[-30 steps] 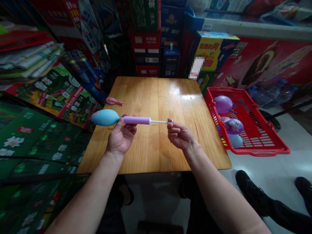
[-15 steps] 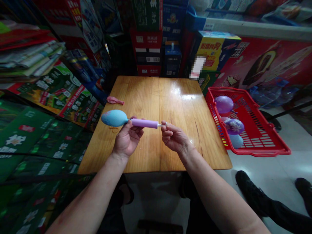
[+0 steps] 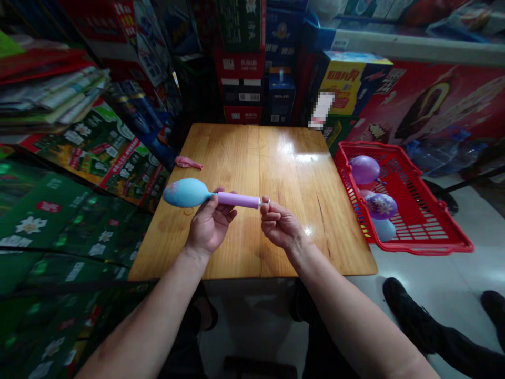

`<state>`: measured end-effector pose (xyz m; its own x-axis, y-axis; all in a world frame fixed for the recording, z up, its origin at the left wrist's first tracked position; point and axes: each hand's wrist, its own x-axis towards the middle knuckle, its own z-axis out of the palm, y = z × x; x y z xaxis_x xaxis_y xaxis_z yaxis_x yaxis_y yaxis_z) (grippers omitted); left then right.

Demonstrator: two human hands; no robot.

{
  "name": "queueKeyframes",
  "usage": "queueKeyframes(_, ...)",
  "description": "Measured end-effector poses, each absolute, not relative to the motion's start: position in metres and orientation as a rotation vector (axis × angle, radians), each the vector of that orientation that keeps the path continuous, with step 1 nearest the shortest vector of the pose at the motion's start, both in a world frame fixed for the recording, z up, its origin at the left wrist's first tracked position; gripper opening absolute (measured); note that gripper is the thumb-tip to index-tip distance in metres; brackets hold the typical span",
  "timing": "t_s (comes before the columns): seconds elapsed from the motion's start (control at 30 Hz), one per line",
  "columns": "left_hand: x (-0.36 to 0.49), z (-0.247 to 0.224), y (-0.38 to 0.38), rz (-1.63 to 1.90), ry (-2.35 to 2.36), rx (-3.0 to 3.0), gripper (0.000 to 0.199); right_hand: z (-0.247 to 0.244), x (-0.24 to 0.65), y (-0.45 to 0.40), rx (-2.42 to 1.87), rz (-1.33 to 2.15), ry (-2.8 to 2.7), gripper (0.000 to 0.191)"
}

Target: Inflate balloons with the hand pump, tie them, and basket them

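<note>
A purple balloon pump [image 3: 239,200] is held level above the wooden table [image 3: 284,231]. On its left end sits a blue balloon [image 3: 186,192], partly inflated, with faint pink marks. My left hand [image 3: 210,223] is closed around the pump's nozzle end, pinching the balloon's neck there. The fingers of my right hand [image 3: 279,222] grip the pump's handle at the other end, and only a short piece of rod shows. A limp pink balloon [image 3: 188,162] lies near the table's left edge. Partly behind the blue balloon, a thin yellowish ring [image 3: 188,211] rests on the wood.
A red basket [image 3: 428,245] to the right of the table holds several balloons, among them a purple one [image 3: 365,169]. Stacked green cartons [image 3: 47,226] line the left side, and boxes [image 3: 242,89] stand behind the table. Another person's dark shoe [image 3: 396,297] is at lower right.
My left hand has moved slightly right with the pump and balloon, while my right hand stays nearly still. Less of the pump's rod shows, and the blue balloon looks slightly bigger.
</note>
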<state>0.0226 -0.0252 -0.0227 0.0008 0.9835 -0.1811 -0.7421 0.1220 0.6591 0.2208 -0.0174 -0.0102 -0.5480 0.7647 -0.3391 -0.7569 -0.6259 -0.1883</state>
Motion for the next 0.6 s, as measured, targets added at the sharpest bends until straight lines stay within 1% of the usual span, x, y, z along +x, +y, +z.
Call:
queueKeyframes(0.13, 0.011, -0.018, -0.018, 1.422, 0.736, 0.38, 0.023, 0.001, 0.236, -0.012, -0.564, 2.201, -0.087, 0.008)
queueKeyframes(0.23, 0.001, -0.01, -0.015, 1.509, 0.748, 0.42, 0.024, 0.005, 0.246, -0.009, -0.557, 2.142, -0.114, 0.011)
queueKeyframes(0.3, 0.001, -0.008, -0.017, 1.523, 0.732, 0.461, 0.025, 0.002, 0.245, -0.011, -0.541, 2.116, -0.103, 0.01)
queueKeyframes(0.37, 0.005, -0.011, -0.02, 1.463, 0.719, 0.47, 0.026, -0.005, 0.238, -0.015, -0.552, 2.142, -0.1, 0.008)
queueKeyframes(0.5, 0.017, -0.02, -0.027, 1.405, 0.72, 0.442, 0.025, -0.016, 0.221, -0.021, -0.522, 2.174, -0.104, 0.016)
queueKeyframes(0.6, 0.018, -0.021, -0.027, 1.406, 0.716, 0.443, 0.025, -0.015, 0.219, -0.019, -0.483, 2.187, -0.059, 0.011)
